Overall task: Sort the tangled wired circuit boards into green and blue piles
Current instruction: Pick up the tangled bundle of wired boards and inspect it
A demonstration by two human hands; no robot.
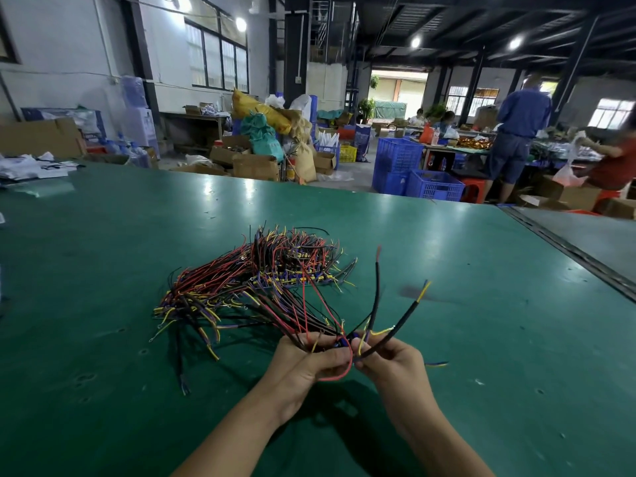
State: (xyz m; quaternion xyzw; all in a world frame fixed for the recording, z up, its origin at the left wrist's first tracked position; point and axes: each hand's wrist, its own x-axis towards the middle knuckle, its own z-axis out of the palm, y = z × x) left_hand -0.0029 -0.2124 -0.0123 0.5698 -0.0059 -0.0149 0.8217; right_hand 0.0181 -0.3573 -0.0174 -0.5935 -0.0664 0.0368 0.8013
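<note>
Both my forearms come up from the near edge of the table (499, 287) and meet just on my side of the tangled pile (254, 287) of wired boards. My left hand (304, 361) lies palm inward, fingers curled round a bunch of red and black wires that trail out of the pile's near right corner. My right hand (392, 363) sits touching it, thumb and fingers pinching a black sheathed lead (402, 320). That lead runs long and straight, slanting up and away to the right of the pile, and ends in yellow and blue tips. A 2nd black lead (377, 290) rises almost upright from between my hands, red at its tip.

Between my fingertips there is a small blue piece (344, 343), mostly hidden, so I cannot tell if it is a board. A red wire loop (339, 375) hangs below my hands.

The pile itself lies flat on the table, its long axis running from near left to far right, wires fanning outward. Beyond the pile, past the table's far edge, stand blue crates (413, 180).
</note>
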